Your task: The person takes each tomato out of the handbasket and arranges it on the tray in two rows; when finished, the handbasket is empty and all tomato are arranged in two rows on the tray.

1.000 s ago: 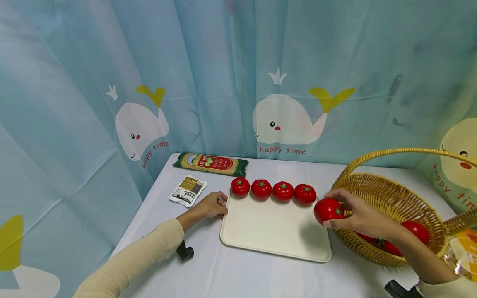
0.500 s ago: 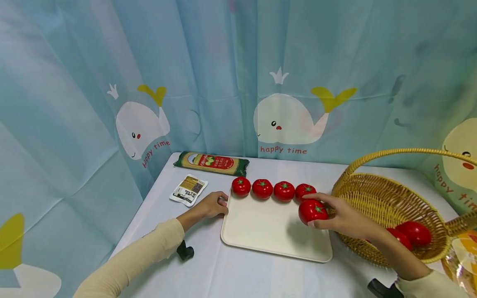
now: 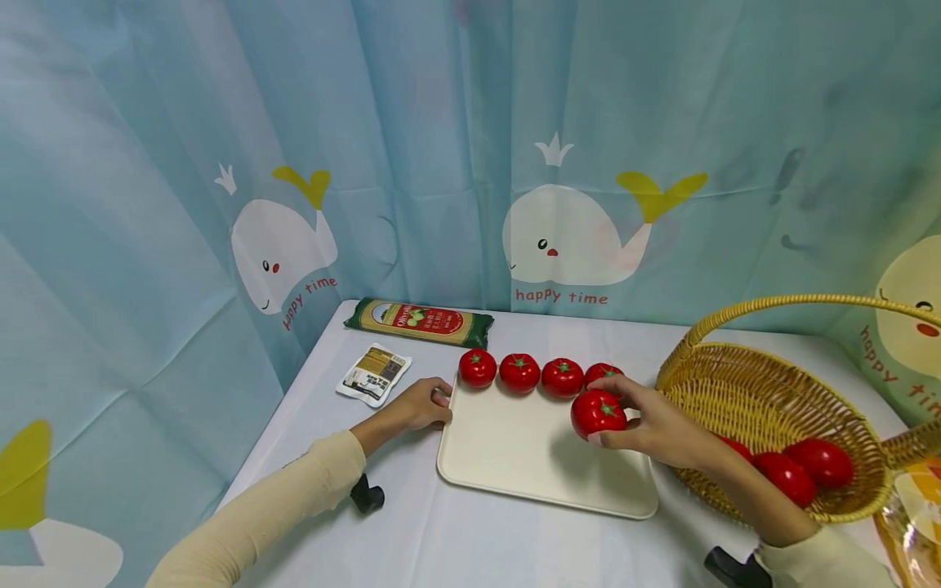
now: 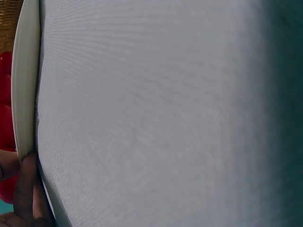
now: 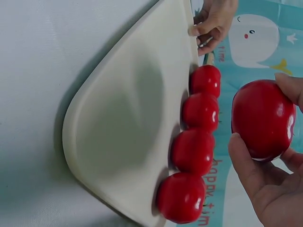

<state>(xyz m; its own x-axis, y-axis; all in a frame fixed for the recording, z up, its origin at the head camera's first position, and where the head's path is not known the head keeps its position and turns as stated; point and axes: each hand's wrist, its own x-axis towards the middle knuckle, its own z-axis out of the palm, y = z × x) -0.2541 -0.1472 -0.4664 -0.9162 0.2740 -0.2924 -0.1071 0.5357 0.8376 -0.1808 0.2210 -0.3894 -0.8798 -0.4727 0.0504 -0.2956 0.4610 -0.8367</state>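
My right hand [image 3: 647, 420] grips a red tomato [image 3: 598, 413] [image 5: 263, 119] just above the cream tray [image 3: 515, 457] [image 5: 123, 137], in front of the rightmost of several tomatoes [image 3: 519, 372] [image 5: 200, 111] lined along the tray's far edge. My left hand [image 3: 415, 404] [image 5: 213, 21] rests at the tray's left far corner, fingers curled against its rim [image 4: 23, 94]. A wicker basket [image 3: 772, 400] to the right holds more tomatoes [image 3: 819, 461].
A green pasta packet [image 3: 419, 322] and a small sachet [image 3: 373, 373] lie on the white table beyond my left hand. A whale-print curtain hangs behind. Black objects sit at the table's front near each forearm [image 3: 365, 495].
My right hand has carried the tomato leftward from the basket rim to over the tray's right part. The left hand has stayed put.
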